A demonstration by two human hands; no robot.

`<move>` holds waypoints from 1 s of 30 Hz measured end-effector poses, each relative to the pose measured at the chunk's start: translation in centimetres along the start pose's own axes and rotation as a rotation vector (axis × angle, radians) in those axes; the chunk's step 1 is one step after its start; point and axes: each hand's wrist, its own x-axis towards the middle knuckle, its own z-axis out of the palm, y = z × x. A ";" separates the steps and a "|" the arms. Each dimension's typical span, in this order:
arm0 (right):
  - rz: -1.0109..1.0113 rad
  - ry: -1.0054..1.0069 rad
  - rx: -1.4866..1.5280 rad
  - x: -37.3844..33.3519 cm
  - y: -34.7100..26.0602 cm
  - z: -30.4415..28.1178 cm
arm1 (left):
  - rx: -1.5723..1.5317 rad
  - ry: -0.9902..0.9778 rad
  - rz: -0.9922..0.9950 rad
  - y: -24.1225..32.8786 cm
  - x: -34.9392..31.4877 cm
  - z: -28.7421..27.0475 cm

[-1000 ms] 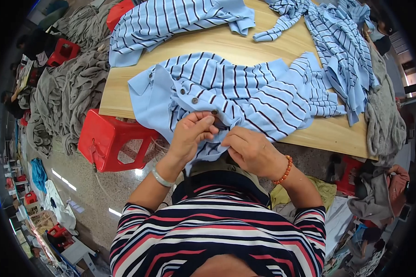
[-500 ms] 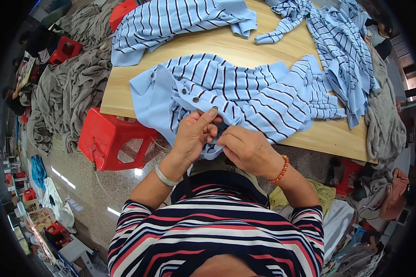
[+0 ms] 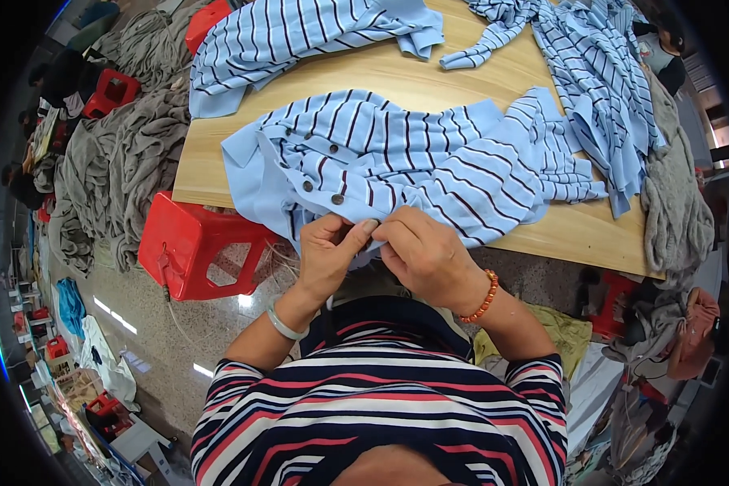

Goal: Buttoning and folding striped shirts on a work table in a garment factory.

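A light blue knit cardigan (image 3: 482, 182) with dark and white stripes lies across the table's near edge, its front band hanging toward me. Round dark buttons (image 3: 338, 198) sit along the plain blue band, and more show on the layer behind. My left hand (image 3: 326, 257) pinches the band's edge between thumb and bent fingers. Close beside it, my right hand (image 3: 431, 253) has its fingertips pressed together on the same edge. Whatever lies between the fingertips is mostly covered by them.
Other striped blue knits (image 3: 300, 40) lie on the wooden table (image 3: 599, 243), with a further heap (image 3: 599, 89) at its right. A red stool (image 3: 174, 251) stands by the near left corner. Grey garments (image 3: 121, 170) are piled at left, and grey knit (image 3: 676, 202) hangs off the right edge.
Both hands have drawn closer together, and my left fingers have closed more onto the band. The cardigan's front now lies flatter, showing more buttons.
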 end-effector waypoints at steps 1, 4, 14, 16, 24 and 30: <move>0.002 0.000 0.002 -0.1 -0.1 0.0 | -0.024 -0.006 -0.014 -0.1 -0.1 0.0; 0.022 -0.023 -0.064 0.1 -0.1 0.4 | -0.024 -0.003 -0.010 -0.2 -0.2 -0.3; -0.016 0.044 -0.157 -0.4 0.1 1.0 | 0.094 -0.066 -0.032 0.1 -0.3 -1.2; -0.031 0.027 -0.188 -0.2 0.2 0.8 | 0.140 -0.119 -0.078 0.3 -0.3 -1.5; 0.079 -0.088 -0.011 0.2 1.4 0.7 | 0.461 -0.178 0.077 1.4 0.1 -1.5; 0.071 -0.166 0.134 0.2 2.5 0.4 | 0.678 -0.139 0.235 0.1 0.6 -1.5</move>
